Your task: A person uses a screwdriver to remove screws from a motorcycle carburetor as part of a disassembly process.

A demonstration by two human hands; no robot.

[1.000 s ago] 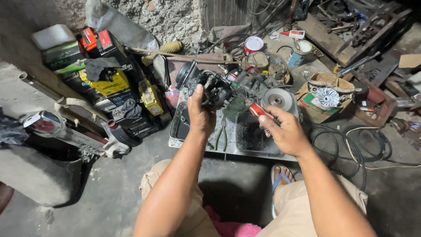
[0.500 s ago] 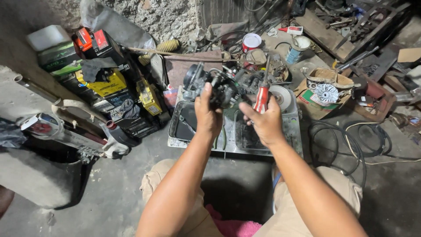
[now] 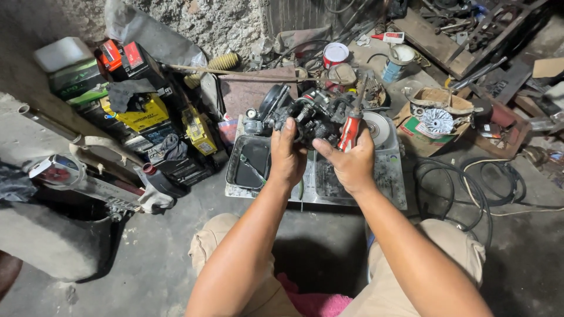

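Greasy metal carburetor, red-handled screwdriver alongside

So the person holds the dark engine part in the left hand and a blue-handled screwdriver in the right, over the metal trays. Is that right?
Not quite: in the head view the screwdriver in the right hand has a red handle, not blue. The left hand does hold the dark engine part over the metal trays.
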